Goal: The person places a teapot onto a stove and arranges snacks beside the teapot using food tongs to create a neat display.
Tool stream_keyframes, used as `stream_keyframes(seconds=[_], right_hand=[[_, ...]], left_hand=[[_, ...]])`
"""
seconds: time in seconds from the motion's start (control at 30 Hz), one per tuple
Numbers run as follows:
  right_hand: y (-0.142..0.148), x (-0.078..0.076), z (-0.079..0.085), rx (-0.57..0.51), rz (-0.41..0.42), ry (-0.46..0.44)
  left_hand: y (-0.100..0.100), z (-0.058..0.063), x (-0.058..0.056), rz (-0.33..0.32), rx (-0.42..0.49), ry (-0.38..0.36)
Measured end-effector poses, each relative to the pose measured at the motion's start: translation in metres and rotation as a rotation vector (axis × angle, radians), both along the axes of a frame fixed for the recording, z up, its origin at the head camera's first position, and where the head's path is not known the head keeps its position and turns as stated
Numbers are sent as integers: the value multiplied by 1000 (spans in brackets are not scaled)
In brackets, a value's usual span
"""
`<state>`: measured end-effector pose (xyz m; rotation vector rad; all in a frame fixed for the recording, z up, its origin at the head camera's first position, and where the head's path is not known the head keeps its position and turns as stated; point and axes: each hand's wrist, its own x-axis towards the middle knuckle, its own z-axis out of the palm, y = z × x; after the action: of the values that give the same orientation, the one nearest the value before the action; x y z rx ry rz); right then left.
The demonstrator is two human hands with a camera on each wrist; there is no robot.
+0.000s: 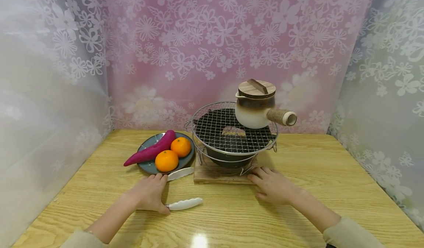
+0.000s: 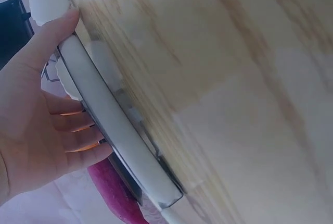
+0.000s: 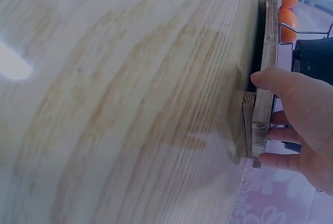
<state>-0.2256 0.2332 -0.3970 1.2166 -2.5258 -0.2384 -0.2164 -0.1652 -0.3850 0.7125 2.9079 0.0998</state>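
My left hand (image 1: 150, 193) holds a pair of metal tongs (image 2: 117, 122) low over the table, left of the middle. Its thumb is on the near arm and its fingers are on the far one. The tongs' white scalloped tips (image 1: 185, 204) stand spread apart, pointing right. My right hand (image 1: 276, 186) touches the front right corner of a wooden board (image 3: 270, 52), its fingers loosely extended and the thumb set apart. On this board stands a dark tabletop grill (image 1: 228, 159) with a round wire mesh (image 1: 218, 139) on top.
A clay teapot (image 1: 253, 117) with a wooden lid and side handle sits at the mesh's back right. Left of the grill, a dark plate (image 1: 145, 167) bears two oranges (image 1: 166, 161) and a purple sweet potato (image 1: 149, 153) overhanging its rim. Flowered curtains (image 1: 212, 56) enclose the table.
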Motion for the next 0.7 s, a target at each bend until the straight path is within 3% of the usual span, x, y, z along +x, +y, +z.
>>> stream_keyframes(seconds=[0.27, 0.7], right_hand=[[0, -2, -2, -4, 14, 18], [0, -2, -3, -23, 16, 34]], left_hand=[[-1, 0, 3, 7, 30, 44], [-3, 9, 8, -2, 49, 37]])
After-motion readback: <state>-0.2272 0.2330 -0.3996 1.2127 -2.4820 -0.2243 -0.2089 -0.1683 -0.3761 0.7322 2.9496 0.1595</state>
